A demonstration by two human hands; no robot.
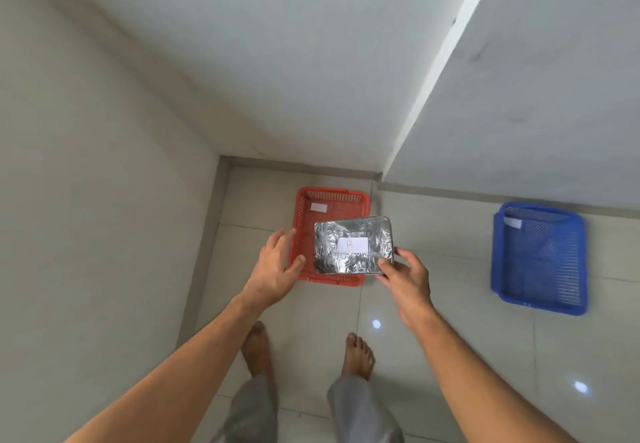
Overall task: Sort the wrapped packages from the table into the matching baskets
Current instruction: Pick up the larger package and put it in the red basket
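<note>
Foil package held above red basket, tiled floor.
Right hand [405,278] pinches the near right corner of a crinkled, rounded-rectangle package [353,246]; its white label reads, perhaps, "B". Left hand [277,266] spread wide, apart from it. Red basket [304,221] and blue basket [540,259] are perforated plastic, each tagged white, well apart.

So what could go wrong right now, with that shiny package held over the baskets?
Only the right hand grips the foil-wrapped rectangular package, by one corner; the left hand is open beside it, so it could slip. Its white label seems to read B, but the tags on the red plastic basket and blue plastic basket are unreadable, so missorting is possible.
</note>
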